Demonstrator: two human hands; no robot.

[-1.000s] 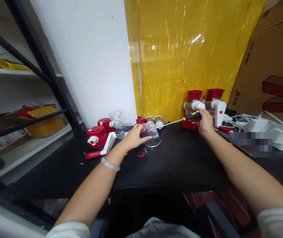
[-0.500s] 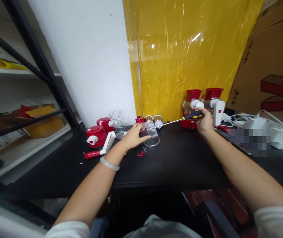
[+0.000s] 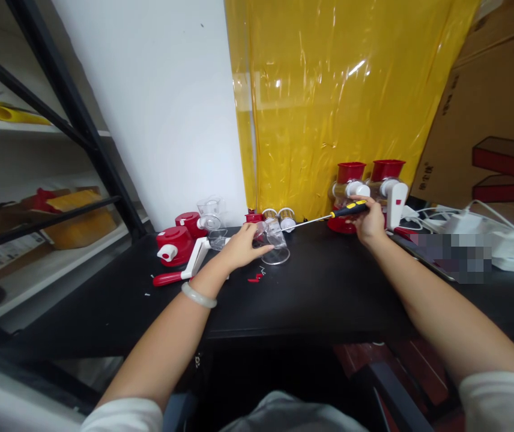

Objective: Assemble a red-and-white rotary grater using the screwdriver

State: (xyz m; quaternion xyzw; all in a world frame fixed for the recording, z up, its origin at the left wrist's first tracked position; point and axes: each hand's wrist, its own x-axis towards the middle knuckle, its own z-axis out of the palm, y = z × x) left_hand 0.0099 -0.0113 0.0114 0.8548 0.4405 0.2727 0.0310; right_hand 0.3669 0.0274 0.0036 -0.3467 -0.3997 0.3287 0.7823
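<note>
My left hand (image 3: 244, 246) grips a clear plastic grater housing (image 3: 275, 254) whose round rim is low, near the table. In my right hand (image 3: 371, 222) is a screwdriver (image 3: 349, 209) with a black and yellow handle, held almost level. Its shaft points left and the tip meets the clear housing; exactly what it touches there is too small to see. Small red pieces (image 3: 254, 278) and silvery bits lie on the table just below. Behind the housing are metal grater drums (image 3: 286, 218). Left of my left hand lies a white crank with a red handle (image 3: 167, 279).
Red grater bases (image 3: 175, 246) and another clear housing (image 3: 211, 215) stand at the left. Two assembled rotary graters (image 3: 388, 174) are behind my right hand. A phone-like device (image 3: 437, 255) and white cables with chargers (image 3: 504, 237) lie at the right. A black rack (image 3: 99, 174) borders the left.
Almost nothing differs. Both hands keep their places, with the screwdriver tip still at the clear housing; the view has shifted very slightly.
</note>
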